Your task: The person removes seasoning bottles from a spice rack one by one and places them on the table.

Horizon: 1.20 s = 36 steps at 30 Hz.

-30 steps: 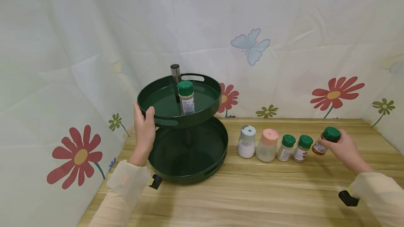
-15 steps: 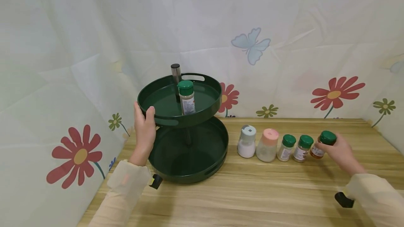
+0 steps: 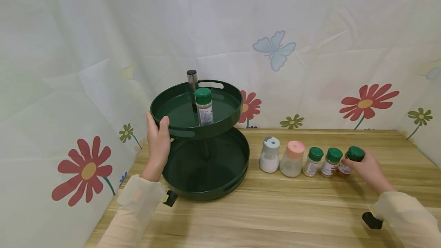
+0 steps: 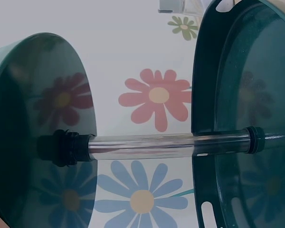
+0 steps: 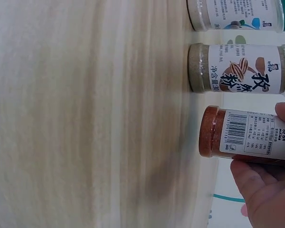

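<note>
My left hand point(image 3: 159, 144) grips the left rim of the upper tier of a dark green two-tier round tray point(image 3: 193, 133), thumb over the edge. In the left wrist view a metal pole point(image 4: 142, 146) joins the two tiers. My right hand point(image 3: 370, 168) holds a spice jar of red-brown powder point(image 5: 249, 134) upright between thumb and fingers, at the right end of a row. Its green lid point(image 3: 355, 153) shows in the head view; its base is close to the tabletop, contact unclear. Beside it stands a green-lidded jar of brownish powder point(image 5: 247, 69).
One green-lidded jar point(image 3: 204, 106) stands on the upper tier. Left of the held jar, the row on the wooden table point(image 3: 275, 209) also has another green-lidded jar point(image 3: 312, 162), a pink-lidded shaker point(image 3: 292, 159) and a grey-lidded shaker point(image 3: 270, 155). A flowered cloth point(image 3: 220, 22) hangs behind.
My right hand has moved left and slightly down with the red-brown spice jar, bringing it near the other jars. The left hand and the tray have stayed in place.
</note>
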Each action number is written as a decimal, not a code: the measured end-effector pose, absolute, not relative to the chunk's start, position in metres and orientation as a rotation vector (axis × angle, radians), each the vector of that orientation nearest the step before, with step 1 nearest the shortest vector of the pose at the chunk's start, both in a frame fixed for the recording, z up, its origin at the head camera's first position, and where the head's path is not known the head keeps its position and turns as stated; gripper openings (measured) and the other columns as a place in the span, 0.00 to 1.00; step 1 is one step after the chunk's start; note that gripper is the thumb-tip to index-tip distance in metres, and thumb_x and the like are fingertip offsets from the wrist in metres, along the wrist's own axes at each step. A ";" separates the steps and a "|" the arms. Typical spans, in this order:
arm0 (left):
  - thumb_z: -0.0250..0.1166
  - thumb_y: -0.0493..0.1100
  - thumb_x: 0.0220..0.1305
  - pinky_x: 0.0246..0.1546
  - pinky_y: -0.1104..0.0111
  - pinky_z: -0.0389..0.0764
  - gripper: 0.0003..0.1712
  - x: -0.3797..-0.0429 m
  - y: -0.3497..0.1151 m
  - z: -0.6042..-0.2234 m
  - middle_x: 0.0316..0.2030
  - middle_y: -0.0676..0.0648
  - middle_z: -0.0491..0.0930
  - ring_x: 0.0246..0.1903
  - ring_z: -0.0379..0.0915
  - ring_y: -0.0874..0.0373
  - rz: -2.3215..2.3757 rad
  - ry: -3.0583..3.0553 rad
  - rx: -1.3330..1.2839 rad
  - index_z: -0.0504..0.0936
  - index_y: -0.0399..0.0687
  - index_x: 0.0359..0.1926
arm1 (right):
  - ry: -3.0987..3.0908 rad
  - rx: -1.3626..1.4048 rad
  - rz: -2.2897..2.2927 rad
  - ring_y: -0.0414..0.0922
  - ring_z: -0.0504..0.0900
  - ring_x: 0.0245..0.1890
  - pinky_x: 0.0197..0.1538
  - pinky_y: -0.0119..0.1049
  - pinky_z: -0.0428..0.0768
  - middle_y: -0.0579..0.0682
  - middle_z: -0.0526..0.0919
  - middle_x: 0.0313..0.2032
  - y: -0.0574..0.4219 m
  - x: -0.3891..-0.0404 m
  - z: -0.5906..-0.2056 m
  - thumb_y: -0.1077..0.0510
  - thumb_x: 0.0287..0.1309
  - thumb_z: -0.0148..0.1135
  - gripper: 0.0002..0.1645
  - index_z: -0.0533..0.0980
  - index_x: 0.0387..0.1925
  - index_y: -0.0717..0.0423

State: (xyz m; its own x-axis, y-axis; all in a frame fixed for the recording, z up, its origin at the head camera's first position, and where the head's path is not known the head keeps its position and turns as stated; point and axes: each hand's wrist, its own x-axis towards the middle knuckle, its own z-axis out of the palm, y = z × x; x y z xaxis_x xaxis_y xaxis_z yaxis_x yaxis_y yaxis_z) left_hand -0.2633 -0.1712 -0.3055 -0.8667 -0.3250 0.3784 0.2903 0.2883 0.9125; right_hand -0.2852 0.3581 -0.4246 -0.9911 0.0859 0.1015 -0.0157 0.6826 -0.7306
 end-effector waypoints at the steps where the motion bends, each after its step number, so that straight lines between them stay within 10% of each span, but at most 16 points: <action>1: 0.43 0.57 0.66 0.66 0.60 0.38 0.41 -0.263 -0.171 -0.305 0.70 0.50 0.30 0.66 0.26 0.63 -1.615 -2.061 0.031 0.30 0.50 0.69 | -2.762 -0.066 1.202 0.60 0.70 0.41 0.42 0.57 0.72 0.71 0.69 0.42 0.358 -0.285 -0.425 0.52 0.58 0.54 0.28 0.61 0.46 0.75; 36: 0.43 0.58 0.66 0.66 0.59 0.37 0.41 -0.264 -0.172 -0.307 0.70 0.51 0.29 0.66 0.26 0.63 -1.617 -2.078 0.034 0.29 0.52 0.69 | -2.816 -0.088 1.257 0.72 0.61 0.49 0.50 0.69 0.63 0.78 0.59 0.50 0.353 -0.281 -0.429 0.51 0.58 0.54 0.39 0.50 0.53 0.80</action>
